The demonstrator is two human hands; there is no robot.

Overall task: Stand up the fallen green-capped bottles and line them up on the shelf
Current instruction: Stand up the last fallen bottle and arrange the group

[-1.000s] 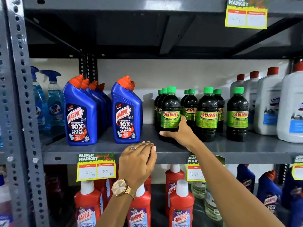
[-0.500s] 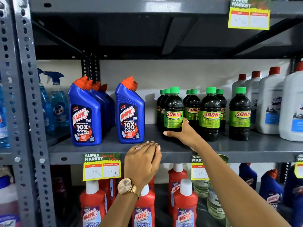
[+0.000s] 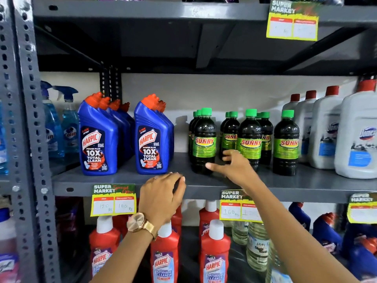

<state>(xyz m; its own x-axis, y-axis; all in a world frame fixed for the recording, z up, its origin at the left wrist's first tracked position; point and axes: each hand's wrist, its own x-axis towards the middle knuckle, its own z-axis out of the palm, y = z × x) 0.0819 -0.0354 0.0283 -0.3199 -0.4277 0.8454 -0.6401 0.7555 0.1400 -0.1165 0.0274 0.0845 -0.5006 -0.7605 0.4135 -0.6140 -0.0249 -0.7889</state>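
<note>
Several dark green-capped Sunny bottles stand upright in rows on the grey middle shelf (image 3: pixel 318 186). The front ones are a left bottle (image 3: pixel 204 139), a middle bottle (image 3: pixel 250 137) and a right bottle (image 3: pixel 285 139); others stand behind them. No fallen bottle is visible. My right hand (image 3: pixel 232 166) hovers low between the left and middle front bottles, fingers spread, thumb tip beside the left bottle's base, holding nothing. My left hand (image 3: pixel 163 193), with a gold watch on its wrist, rests on the shelf's front edge.
Blue Harpic bottles (image 3: pixel 98 139) stand left of the Sunny group and white red-capped jugs (image 3: pixel 357 139) to its right. Spray bottles (image 3: pixel 69 127) sit far left behind a steel post (image 3: pixel 26 139). Red Harpic bottles (image 3: pixel 214 254) fill the shelf below. Price tags (image 3: pixel 113 201) hang on the edge.
My right hand has let go of the front-left bottle's base, and its fingers have spread and shifted slightly right. My left hand stays on the shelf edge.
</note>
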